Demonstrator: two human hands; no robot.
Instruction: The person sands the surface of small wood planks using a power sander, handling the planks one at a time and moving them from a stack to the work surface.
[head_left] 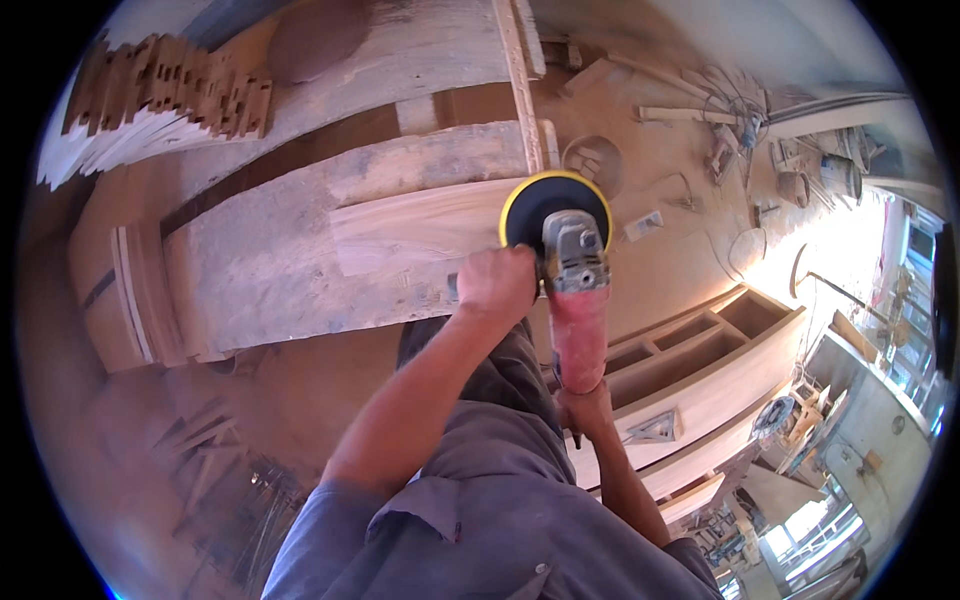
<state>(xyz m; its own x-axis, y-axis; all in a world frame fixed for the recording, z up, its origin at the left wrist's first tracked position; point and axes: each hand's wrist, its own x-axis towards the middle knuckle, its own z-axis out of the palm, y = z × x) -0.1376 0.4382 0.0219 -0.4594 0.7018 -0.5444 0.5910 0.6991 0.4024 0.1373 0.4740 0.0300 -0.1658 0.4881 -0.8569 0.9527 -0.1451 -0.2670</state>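
A red angle sander [578, 335] with a grey metal head is held in both my hands. Its round black disc [530, 205] has a yellow rim and covers the right end of a pale wooden board [420, 225]; whether the disc touches the wood I cannot tell. My left hand [497, 283] is wrapped round the side handle by the head. Low on the red body, my right hand [585, 405] grips the rear end, its fingers partly hidden. The board lies flat on a worn, dusty workbench [255, 260].
Stacked notched wood strips [165, 85] stand at the far left. To my right is a wooden cabinet frame [690, 360] with compartments, a triangular square [653, 427] on its side. A bucket [840, 177], cables and wood scraps litter the dusty floor beyond the bench.
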